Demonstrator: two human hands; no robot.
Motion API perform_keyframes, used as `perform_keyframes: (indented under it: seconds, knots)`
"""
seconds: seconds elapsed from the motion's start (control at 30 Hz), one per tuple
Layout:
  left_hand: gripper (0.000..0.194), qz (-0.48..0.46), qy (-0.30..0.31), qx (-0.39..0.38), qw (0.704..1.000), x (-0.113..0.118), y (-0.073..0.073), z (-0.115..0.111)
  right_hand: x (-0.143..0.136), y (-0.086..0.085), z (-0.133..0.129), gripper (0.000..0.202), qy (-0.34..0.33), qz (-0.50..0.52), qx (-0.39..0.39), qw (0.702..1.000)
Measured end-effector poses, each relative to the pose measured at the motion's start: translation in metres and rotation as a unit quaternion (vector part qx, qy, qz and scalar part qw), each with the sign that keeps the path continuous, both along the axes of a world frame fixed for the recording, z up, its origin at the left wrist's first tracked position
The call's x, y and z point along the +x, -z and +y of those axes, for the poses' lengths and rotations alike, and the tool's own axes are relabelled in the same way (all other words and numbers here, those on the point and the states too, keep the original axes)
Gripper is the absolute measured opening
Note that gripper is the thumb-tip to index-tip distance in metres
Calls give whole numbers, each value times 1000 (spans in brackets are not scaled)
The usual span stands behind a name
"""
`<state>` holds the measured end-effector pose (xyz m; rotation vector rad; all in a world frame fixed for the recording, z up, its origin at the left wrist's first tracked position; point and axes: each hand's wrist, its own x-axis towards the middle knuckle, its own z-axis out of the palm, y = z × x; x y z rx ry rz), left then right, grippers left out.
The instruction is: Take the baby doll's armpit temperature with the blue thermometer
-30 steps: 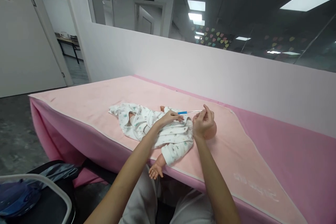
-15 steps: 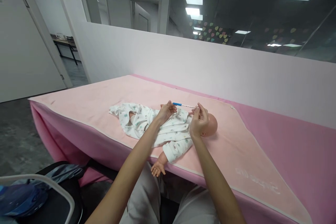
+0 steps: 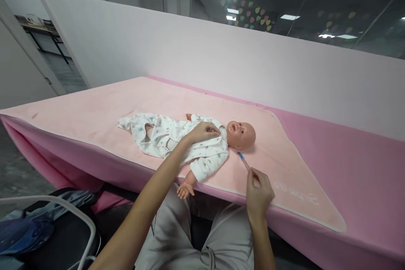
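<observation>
A baby doll (image 3: 242, 137) in a white printed outfit (image 3: 202, 152) lies on its back, head to the right. Over the doll's chest, my left hand (image 3: 202, 132) is closed, fingertips together near the neckline. Whether cloth or anything else is pinched there I cannot make out. My right hand (image 3: 259, 190), right of the doll's shoulder and near the front edge, grips a thin stick with a blue end (image 3: 242, 157). The blue end points up and left, just below the doll's head; the other end is hidden in my fingers.
A light pink mat (image 3: 95, 105) lies over a darker pink cover (image 3: 348, 160) on the table. A white wall (image 3: 190, 46) with dark glass above it runs behind. At lower left stands a chair (image 3: 53, 240) holding a blue item and cloth.
My right hand has moved down and right, away from the doll's head, with the stick. My left hand has left the blue end and lies over the doll's chest. The view tilted down.
</observation>
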<state>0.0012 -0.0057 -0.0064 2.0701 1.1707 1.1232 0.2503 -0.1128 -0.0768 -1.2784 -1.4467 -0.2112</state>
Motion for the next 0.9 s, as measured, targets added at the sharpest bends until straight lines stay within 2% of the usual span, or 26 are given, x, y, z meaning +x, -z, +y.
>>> perform_keyframes:
  seconds: [0.07,0.13,0.27,0.4,0.5,0.63,0.9]
  knots:
    - [30,-25,12,-21,999,-2,0,1,1,0,3,22,-19,-74,-79,994]
    - [32,-51,25,-43,997,-4,-2,0,-3,-4,7,23,-28,-125,-112,985]
    - [32,-79,35,-62,994,-4,-6,-3,-27,-26,22,20,-65,-157,-70,983]
    - [34,-105,44,-69,991,-4,-8,-5,-62,-47,52,32,-203,-203,-22,958]
    - [35,-122,42,-73,989,-5,-7,-4,-81,-49,75,35,-260,-225,-21,939]
    - [35,-142,39,-84,985,-7,-2,0,-88,-46,88,29,-274,-199,-17,941]
    - [31,-186,64,-84,977,-9,3,4,-100,-59,103,20,-253,-181,-51,949]
